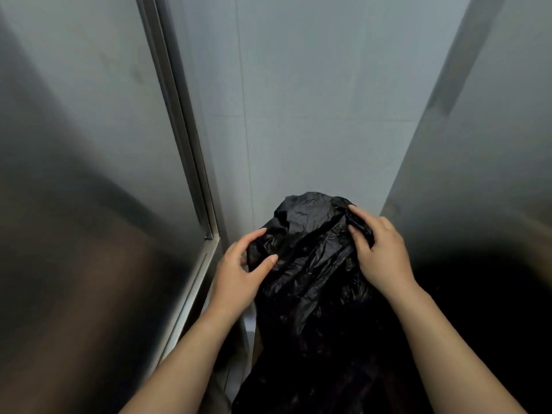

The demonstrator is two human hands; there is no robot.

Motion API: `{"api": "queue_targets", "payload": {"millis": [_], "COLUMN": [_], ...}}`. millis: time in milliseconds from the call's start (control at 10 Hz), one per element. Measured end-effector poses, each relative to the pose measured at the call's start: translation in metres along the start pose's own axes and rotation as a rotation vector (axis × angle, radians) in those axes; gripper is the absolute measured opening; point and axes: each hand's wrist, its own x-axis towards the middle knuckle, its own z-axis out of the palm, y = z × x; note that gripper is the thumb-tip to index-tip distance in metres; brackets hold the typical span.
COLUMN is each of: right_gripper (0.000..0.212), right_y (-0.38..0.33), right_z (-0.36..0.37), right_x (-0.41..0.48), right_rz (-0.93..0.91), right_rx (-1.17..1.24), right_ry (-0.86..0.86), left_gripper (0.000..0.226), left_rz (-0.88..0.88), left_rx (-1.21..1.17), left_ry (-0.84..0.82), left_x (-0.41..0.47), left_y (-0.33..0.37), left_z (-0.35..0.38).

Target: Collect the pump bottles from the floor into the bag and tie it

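A crumpled black plastic bag (pixel 310 264) is held up in front of me, its top bunched and its body hanging down toward the bottom of the view. My left hand (pixel 239 270) pinches the bag's left edge between thumb and fingers. My right hand (pixel 379 249) grips a fold at the bag's upper right. No pump bottles are visible; whatever is inside the bag is hidden by the opaque plastic.
A frosted glass panel with a metal frame (pixel 185 138) stands close on the left. A pale tiled wall (pixel 313 100) is straight ahead, and another grey panel (pixel 478 144) closes in on the right. The space is narrow and dim.
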Motion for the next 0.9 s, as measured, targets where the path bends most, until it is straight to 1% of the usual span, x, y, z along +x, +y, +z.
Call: {"api": "queue_targets", "payload": {"millis": [100,200,300,400,500,600,700,900], "right_gripper": [0.037,0.039,0.042,0.047,0.054,0.059,0.062,0.068], "right_y": [0.020,0.045,0.067,0.080,0.086,0.092,0.088,0.066], "right_z": [0.024,0.049,0.072,0.091,0.103,0.109,0.105,0.083], "right_x": [-0.007,-0.022,-0.039,-0.057,-0.071,-0.076,-0.074,-0.066], "right_rz": [0.034,0.092,0.144,0.180,0.230,0.234,0.241,0.221], "right_rx": [-0.025,-0.069,-0.106,-0.123,-0.125,-0.175,-0.167,-0.137], "right_ry": [-0.089,-0.216,-0.309,-0.415,-0.565,-0.631,-0.624,-0.554], "left_gripper": [0.044,0.044,0.047,0.056,0.067,0.073,0.072,0.072], "left_rz": [-0.059,-0.107,-0.186,-0.261,-0.357,-0.436,-0.443,-0.302], "left_rx": [0.109,0.248,0.308,0.364,0.411,0.411,0.430,0.480], "left_ry": [-0.014,0.001,-0.067,-0.176,-0.267,-0.300,-0.282,-0.215], "left_x": [-0.005,-0.015,-0.023,-0.033,-0.044,-0.052,-0.052,-0.038], "left_y": [-0.036,-0.070,-0.096,-0.116,-0.127,-0.134,-0.128,-0.093], "left_z": [0.010,0.017,0.023,0.029,0.032,0.033,0.029,0.021]}}
